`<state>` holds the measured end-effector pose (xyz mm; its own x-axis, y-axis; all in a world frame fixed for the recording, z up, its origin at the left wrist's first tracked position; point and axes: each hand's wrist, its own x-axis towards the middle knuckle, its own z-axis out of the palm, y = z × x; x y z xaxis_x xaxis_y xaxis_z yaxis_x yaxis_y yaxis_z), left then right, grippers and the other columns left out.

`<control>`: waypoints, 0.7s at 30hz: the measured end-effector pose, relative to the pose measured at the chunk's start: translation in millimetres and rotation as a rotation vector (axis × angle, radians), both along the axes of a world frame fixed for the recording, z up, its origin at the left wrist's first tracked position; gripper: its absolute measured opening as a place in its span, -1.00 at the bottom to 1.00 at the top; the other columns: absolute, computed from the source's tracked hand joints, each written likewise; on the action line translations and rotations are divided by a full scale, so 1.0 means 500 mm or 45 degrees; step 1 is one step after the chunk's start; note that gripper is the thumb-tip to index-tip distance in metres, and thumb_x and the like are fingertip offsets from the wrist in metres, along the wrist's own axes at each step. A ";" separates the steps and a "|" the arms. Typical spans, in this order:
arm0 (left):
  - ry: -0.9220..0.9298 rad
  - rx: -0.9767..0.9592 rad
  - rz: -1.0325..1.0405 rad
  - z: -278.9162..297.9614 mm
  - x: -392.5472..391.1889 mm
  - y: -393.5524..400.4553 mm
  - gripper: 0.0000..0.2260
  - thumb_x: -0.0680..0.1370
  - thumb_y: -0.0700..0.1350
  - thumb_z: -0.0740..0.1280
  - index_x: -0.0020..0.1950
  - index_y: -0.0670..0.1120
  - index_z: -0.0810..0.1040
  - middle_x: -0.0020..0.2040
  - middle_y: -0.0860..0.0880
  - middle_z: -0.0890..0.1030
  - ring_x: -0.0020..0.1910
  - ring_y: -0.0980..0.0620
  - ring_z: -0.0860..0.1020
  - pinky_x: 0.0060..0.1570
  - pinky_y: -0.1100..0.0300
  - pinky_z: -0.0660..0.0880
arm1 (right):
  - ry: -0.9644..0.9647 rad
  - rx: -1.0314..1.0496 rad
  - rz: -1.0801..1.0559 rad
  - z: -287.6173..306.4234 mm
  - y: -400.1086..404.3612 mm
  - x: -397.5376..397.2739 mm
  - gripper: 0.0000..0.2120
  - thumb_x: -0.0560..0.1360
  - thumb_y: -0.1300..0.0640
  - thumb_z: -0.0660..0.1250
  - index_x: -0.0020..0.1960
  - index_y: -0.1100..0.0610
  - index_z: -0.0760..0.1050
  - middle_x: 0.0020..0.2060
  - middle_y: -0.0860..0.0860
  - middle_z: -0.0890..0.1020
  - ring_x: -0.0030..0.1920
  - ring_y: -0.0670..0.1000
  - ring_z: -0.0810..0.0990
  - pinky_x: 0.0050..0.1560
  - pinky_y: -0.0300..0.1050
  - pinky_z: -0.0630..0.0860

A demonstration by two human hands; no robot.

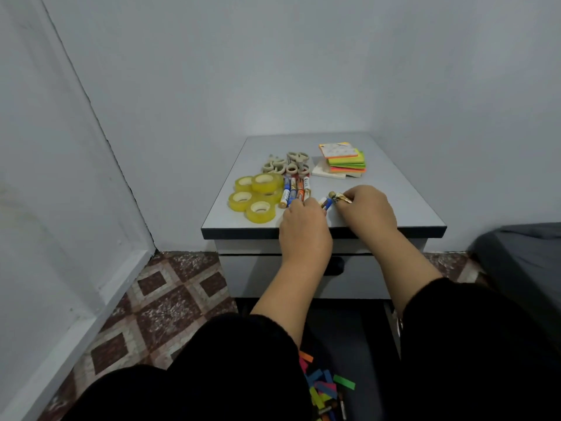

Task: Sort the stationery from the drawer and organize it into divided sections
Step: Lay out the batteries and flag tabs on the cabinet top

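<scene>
1. Both hands meet near the bench's (409, 208) front edge, holding one marker (327, 202).
2. The left hand (303, 226) pinches its blue end; the right hand (368, 211) grips its other end.
3. More markers (296, 189) lie just left, beside yellow tape rolls (256, 192).
4. Sticky notes (344, 161) are stacked toward the back edge.

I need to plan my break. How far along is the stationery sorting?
Partly done. On the table, yellow tape rolls, small beige rolls, markers and sticky note pads sit in separate groups. The left hand and right hand hold another marker. Coloured pieces still wait below.
</scene>
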<state>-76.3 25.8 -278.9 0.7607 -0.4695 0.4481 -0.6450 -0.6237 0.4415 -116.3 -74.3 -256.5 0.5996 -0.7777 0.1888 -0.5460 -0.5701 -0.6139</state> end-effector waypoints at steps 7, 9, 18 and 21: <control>-0.061 -0.021 0.031 -0.010 0.013 -0.012 -0.79 0.64 -0.04 0.15 0.24 -0.08 0.36 0.07 -0.12 0.52 -0.03 -0.12 0.49 -0.25 0.08 0.33 | -0.208 0.082 0.041 -0.008 -0.053 0.059 -0.62 0.52 0.00 0.35 0.29 0.12 0.50 0.19 0.08 0.57 0.20 0.08 0.52 0.04 -0.14 0.39; -0.112 -0.026 0.024 -0.013 0.012 -0.010 -0.79 0.64 -0.02 0.15 0.23 -0.07 0.37 0.04 -0.13 0.51 -0.05 -0.12 0.48 -0.26 0.08 0.32 | -0.251 0.097 0.095 -0.009 -0.058 0.068 -0.60 0.51 0.01 0.36 0.29 0.14 0.50 0.17 0.10 0.58 0.18 0.07 0.52 0.02 -0.16 0.37; -0.368 0.027 0.023 -0.015 0.015 -0.033 -0.88 0.55 -0.04 0.35 -0.04 -0.08 0.56 -0.14 -0.14 0.58 -0.17 -0.14 0.52 -0.39 0.11 0.24 | -0.393 0.401 0.245 -0.016 -0.066 0.062 -0.54 0.43 0.23 0.25 0.33 0.10 0.48 0.24 0.08 0.55 0.23 0.03 0.51 0.26 0.05 0.47; -0.344 -0.001 0.020 -0.019 0.015 -0.032 -0.81 0.51 0.01 0.39 -0.01 -0.09 0.60 -0.15 -0.16 0.57 -0.20 -0.15 0.52 -0.40 0.11 0.30 | -0.338 0.355 0.287 -0.014 -0.070 0.064 -0.57 0.45 0.25 0.23 0.31 0.09 0.50 0.25 0.03 0.55 0.23 0.00 0.50 0.28 0.01 0.45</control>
<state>-69.0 9.8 -288.6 0.6207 -0.4579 0.6365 -0.7297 -0.6344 0.2552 -84.4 -109.2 -263.6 0.7189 -0.6764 0.1603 -0.2301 -0.4492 -0.8633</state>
